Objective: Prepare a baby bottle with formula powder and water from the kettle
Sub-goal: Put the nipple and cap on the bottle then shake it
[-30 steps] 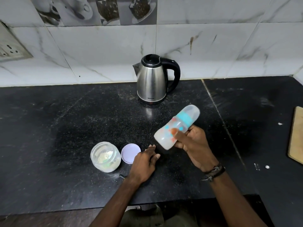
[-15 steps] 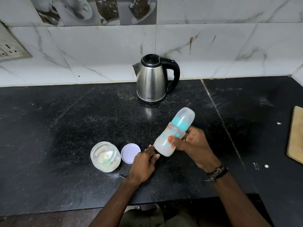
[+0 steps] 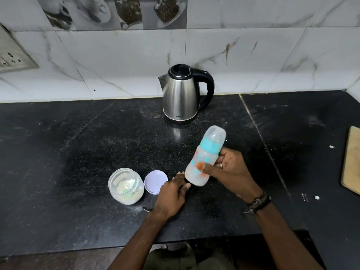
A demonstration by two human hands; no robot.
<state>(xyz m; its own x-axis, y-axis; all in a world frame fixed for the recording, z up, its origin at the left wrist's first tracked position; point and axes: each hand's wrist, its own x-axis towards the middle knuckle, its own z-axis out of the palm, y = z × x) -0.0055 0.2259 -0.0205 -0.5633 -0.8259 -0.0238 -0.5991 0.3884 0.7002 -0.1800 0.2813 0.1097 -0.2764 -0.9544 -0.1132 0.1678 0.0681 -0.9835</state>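
Note:
My right hand (image 3: 229, 172) grips a capped baby bottle (image 3: 205, 154) with a teal ring, held above the black counter and tilted with its cap up and to the right. Cloudy white liquid shows in its lower part. My left hand (image 3: 173, 191) rests flat on the counter just left of the bottle's base, fingers together and holding nothing. An open glass jar (image 3: 126, 186) with white formula powder stands left of that hand, its pale purple lid (image 3: 154, 181) lying upturned beside it. A steel kettle (image 3: 182, 94) with a black handle stands at the back by the wall.
A wooden board (image 3: 351, 162) lies at the right edge of the counter (image 3: 68, 152). Small white crumbs (image 3: 316, 197) sit near it. A socket plate (image 3: 11, 53) is on the tiled wall at far left. The counter's front edge runs just below my forearms.
My right hand has swung the bottle from a flatter tilt to a steeper, more upright one and lowered it toward my left hand. The left hand, jar, lid and kettle stayed put.

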